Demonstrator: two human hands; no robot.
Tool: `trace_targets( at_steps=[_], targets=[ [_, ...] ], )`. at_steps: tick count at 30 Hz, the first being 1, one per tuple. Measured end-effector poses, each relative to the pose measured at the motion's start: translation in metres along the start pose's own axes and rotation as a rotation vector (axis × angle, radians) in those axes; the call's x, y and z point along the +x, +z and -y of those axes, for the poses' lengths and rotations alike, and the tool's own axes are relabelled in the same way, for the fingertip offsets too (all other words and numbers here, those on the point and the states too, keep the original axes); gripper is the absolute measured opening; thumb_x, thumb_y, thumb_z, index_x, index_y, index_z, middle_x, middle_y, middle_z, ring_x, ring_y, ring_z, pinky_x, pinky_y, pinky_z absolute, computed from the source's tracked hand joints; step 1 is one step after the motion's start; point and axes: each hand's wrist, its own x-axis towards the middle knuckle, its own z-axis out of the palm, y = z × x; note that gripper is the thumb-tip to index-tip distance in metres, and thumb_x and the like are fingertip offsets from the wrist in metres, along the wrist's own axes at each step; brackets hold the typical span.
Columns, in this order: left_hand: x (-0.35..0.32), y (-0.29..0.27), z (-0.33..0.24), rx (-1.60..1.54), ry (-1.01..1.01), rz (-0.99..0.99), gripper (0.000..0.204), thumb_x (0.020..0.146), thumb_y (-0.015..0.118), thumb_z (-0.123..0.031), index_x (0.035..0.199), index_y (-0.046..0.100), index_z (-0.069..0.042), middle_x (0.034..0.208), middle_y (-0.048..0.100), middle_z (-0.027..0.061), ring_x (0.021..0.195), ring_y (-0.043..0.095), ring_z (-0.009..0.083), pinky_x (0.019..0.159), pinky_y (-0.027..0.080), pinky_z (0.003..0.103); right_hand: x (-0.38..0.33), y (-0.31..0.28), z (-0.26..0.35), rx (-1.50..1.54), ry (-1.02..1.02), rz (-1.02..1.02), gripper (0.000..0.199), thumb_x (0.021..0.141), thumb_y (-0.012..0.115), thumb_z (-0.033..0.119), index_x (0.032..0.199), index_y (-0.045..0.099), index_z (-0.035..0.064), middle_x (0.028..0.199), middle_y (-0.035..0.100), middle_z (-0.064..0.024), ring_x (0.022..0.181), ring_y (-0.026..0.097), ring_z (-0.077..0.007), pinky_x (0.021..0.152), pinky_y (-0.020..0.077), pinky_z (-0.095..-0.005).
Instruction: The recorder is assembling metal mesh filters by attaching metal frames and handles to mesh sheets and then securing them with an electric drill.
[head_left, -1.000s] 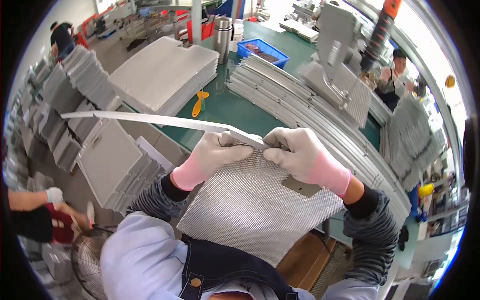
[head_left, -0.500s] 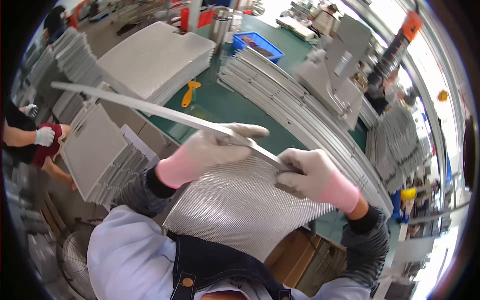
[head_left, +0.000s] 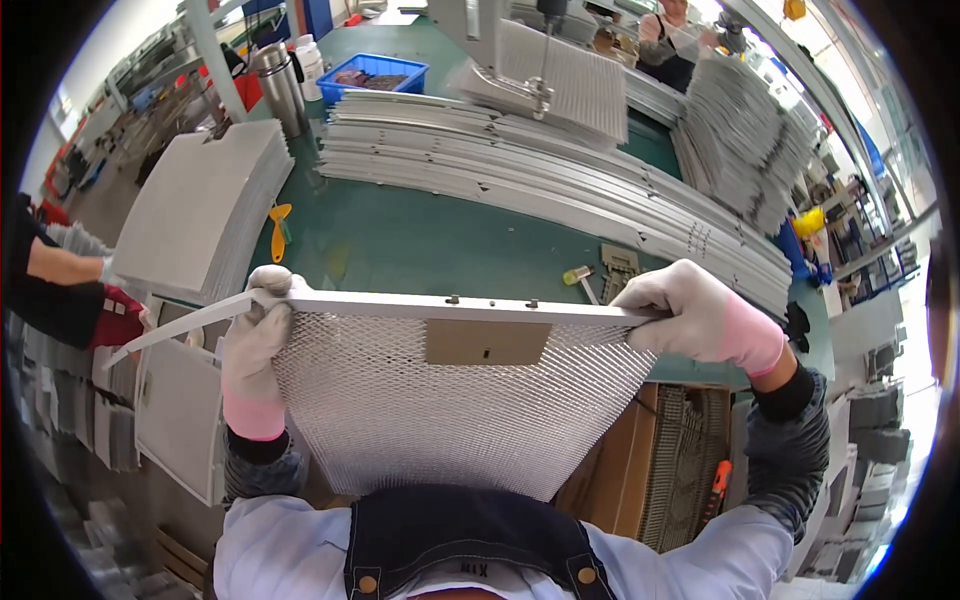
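A silvery metal mesh panel (head_left: pixel 460 420) hangs in front of me, its lower end reaching my apron. Along its far edge runs a pale metal frame strip (head_left: pixel 400 304), level from hand to hand. My left hand (head_left: pixel 256 350) is closed on the strip at the panel's left corner; beyond it, the strip's loose end bends off to the left. At the right corner my right hand (head_left: pixel 700 318) pinches the strip's other end, fingers over the top. A small tan plate (head_left: pixel 486 343) with a slot sits on the mesh just under the strip.
Ahead is a green table (head_left: pixel 410 235) bearing long stacked metal strips (head_left: pixel 560 170), a stack of grey panels (head_left: pixel 190 200), a blue bin (head_left: pixel 372 78), a yellow scraper (head_left: pixel 279 230) and a small hammer (head_left: pixel 580 278). A cardboard box (head_left: pixel 620 465) stands below right. A co-worker (head_left: pixel 60 290) is at left.
My hands have moved apart, left hand leftward, right hand rightward. The slanting strip is now level along the mesh edge, and the tan plate has come into full view. My view has turned right.
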Motion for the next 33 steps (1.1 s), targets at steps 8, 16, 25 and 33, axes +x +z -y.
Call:
trace_targets(
  at_steps=[8, 16, 25, 33],
  targets=[
    [0.001, 0.016, -0.006, 0.183, 0.024, -0.077, 0.035, 0.091, 0.064, -0.021, 0.119, 0.050, -0.007, 0.104, 0.054, 0.0009, 0.096, 0.049, 0.0090, 0.089, 0.038, 0.025, -0.008, -0.003, -0.014, -0.175, 0.015, 0.096, 0.020, 0.083, 0.066, 0.014, 0.086, 0.062, -0.0052, 0.066, 0.053, -0.0135, 0.061, 0.050, -0.0202, 0.063, 0.0433, -0.0359],
    [-0.002, 0.035, -0.008, 0.049, -0.023, -0.177, 0.033, 0.095, 0.059, -0.020, 0.124, 0.051, -0.004, 0.108, 0.055, 0.0033, 0.101, 0.052, 0.0117, 0.092, 0.040, 0.027, -0.018, 0.022, -0.030, -0.591, -0.434, -0.288, 0.030, 0.085, 0.065, 0.012, 0.111, 0.057, -0.0017, 0.081, 0.061, -0.0139, 0.073, 0.062, -0.0303, 0.067, 0.0501, -0.0379],
    [0.019, 0.074, -0.022, 0.415, -0.019, -0.056, 0.044, 0.092, 0.061, -0.026, 0.128, 0.055, 0.000, 0.115, 0.057, 0.0026, 0.103, 0.051, 0.0106, 0.094, 0.037, 0.025, 0.029, 0.050, 0.033, -0.371, -0.285, -0.111, 0.081, 0.077, 0.075, 0.022, 0.145, 0.035, 0.0036, 0.093, 0.064, -0.0236, 0.082, 0.066, -0.0364, 0.076, 0.0514, -0.0389],
    [-0.015, 0.053, -0.051, 1.613, 1.033, 0.007, 0.032, 0.069, 0.081, -0.026, 0.090, 0.070, -0.004, 0.078, 0.068, 0.0117, 0.070, 0.067, 0.0221, 0.065, 0.052, 0.037, 0.056, 0.056, 0.027, -0.131, -0.027, -0.147, 0.042, 0.088, 0.065, 0.028, 0.121, 0.065, 0.0020, 0.072, 0.061, -0.0044, 0.068, 0.055, -0.0067, 0.067, 0.0487, -0.0241]
  ],
)
